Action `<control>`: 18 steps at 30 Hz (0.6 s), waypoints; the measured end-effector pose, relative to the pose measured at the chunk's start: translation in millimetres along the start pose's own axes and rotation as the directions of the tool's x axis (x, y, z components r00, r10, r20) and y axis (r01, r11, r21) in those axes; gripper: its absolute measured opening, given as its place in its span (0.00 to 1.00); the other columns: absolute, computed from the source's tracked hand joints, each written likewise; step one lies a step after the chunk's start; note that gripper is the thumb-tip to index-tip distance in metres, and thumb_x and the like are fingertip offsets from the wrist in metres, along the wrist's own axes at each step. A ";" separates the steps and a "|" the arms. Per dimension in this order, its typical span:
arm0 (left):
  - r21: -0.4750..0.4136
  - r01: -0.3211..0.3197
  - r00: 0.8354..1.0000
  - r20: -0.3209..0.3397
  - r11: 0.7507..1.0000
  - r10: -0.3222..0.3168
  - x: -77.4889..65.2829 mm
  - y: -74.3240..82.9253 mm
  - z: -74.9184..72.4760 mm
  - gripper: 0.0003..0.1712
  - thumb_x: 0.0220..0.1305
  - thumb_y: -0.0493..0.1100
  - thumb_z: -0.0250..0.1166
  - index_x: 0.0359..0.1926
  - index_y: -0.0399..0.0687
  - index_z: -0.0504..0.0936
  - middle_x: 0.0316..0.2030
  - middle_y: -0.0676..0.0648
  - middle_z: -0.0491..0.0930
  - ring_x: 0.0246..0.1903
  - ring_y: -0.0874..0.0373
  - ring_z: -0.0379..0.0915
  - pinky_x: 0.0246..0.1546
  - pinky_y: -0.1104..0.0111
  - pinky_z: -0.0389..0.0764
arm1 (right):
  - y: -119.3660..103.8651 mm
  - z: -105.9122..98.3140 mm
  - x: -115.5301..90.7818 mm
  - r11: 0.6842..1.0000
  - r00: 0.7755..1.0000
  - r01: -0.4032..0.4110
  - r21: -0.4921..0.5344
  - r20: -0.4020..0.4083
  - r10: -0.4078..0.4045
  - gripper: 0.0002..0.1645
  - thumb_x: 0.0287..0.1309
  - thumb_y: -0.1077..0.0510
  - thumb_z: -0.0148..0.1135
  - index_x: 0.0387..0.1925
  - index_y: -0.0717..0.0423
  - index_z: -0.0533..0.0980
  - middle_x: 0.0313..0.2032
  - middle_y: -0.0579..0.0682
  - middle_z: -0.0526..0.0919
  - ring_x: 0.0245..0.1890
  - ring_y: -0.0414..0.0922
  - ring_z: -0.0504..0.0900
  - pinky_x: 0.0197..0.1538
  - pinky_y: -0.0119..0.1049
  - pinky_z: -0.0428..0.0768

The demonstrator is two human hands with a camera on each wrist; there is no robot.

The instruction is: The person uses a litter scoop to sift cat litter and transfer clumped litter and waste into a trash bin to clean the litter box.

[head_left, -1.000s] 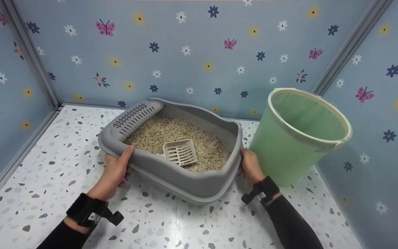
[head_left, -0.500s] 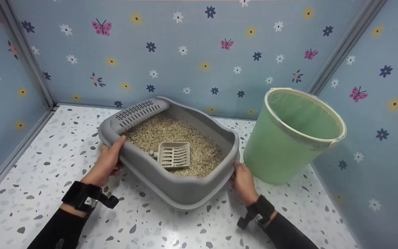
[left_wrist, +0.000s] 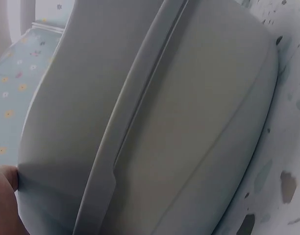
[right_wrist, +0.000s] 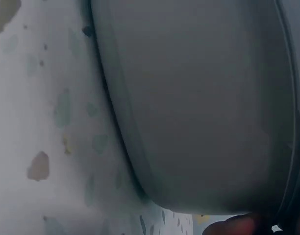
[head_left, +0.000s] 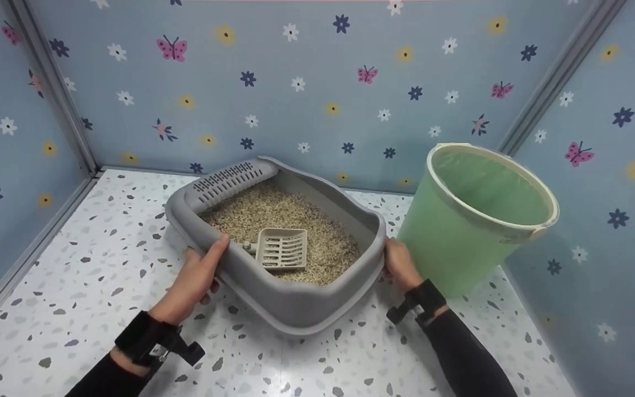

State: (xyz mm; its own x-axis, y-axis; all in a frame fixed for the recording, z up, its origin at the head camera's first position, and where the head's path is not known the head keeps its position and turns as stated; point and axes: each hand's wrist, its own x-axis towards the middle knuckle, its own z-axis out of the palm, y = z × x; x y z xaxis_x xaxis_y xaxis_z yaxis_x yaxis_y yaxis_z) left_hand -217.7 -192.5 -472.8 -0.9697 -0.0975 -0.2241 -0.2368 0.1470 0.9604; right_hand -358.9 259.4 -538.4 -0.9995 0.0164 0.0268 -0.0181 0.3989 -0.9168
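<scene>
A grey litter box (head_left: 295, 300) stands on the speckled floor, partly filled with tan granular litter (head_left: 334, 242). A beige slotted litter scoop (head_left: 282, 249) lies on the litter, its handle mostly hidden behind the near-left wall. My left hand (head_left: 193, 284) grips that near-left side, thumb over the rim and fingers below it. On the box's right side, my right hand (head_left: 403, 264) holds the edge, its fingertips largely hidden. Both wrist views show the box's outer wall close up, with a fingertip (left_wrist: 12, 176) on the rim in the left one.
Right of the box, close to my right hand, stands a light green waste bin (head_left: 461, 242) with a cream rim and a clear liner. Flower-patterned wall panels (head_left: 317, 71) enclose the floor at the back and both sides.
The litter box has turned slightly clockwise, its front corner shifting left. The scoop in it has turned too. My left hand now grips further along the near-left rim, toward the front.
</scene>
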 end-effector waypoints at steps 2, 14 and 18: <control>-0.012 -0.004 1.000 -0.002 1.000 0.004 0.7 -0.5 2.5 0.61 0.74 0.83 0.55 0.76 0.35 0.50 0.26 0.47 0.69 0.23 0.56 0.66 0.16 0.69 0.65 | 4.1 -2.9 4.4 0.997 1.000 0.011 -0.073 -0.016 -0.012 0.30 0.86 0.43 0.41 0.26 0.48 0.74 0.16 0.43 0.71 0.13 0.39 0.67 0.16 0.33 0.68; -0.084 -0.013 1.000 0.011 0.996 0.014 27.7 -8.8 -15.5 0.42 0.76 0.81 0.54 0.62 0.51 0.59 0.31 0.47 0.67 0.26 0.56 0.64 0.21 0.67 0.70 | -44.1 10.5 -79.8 0.991 0.999 0.039 -0.126 -0.026 -0.043 0.29 0.90 0.47 0.42 0.26 0.48 0.71 0.19 0.43 0.71 0.20 0.42 0.69 0.26 0.35 0.68; -0.065 -0.026 0.998 0.053 0.998 0.029 24.3 -4.5 -15.2 0.48 0.77 0.82 0.50 0.73 0.50 0.55 0.36 0.46 0.65 0.30 0.54 0.62 0.23 0.67 0.69 | -31.0 3.0 -76.1 0.982 0.982 0.172 -0.082 0.092 -0.165 0.25 0.86 0.53 0.46 0.25 0.49 0.72 0.19 0.41 0.69 0.20 0.40 0.67 0.24 0.33 0.65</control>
State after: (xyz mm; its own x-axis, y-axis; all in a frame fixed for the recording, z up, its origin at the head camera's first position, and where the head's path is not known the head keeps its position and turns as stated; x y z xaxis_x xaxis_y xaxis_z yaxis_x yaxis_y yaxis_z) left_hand -239.3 -210.5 -480.0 -0.9780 -0.0408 -0.2045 -0.2073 0.0851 0.9746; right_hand -282.3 243.1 -513.2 -0.9810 -0.1335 0.1410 -0.1879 0.4692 -0.8629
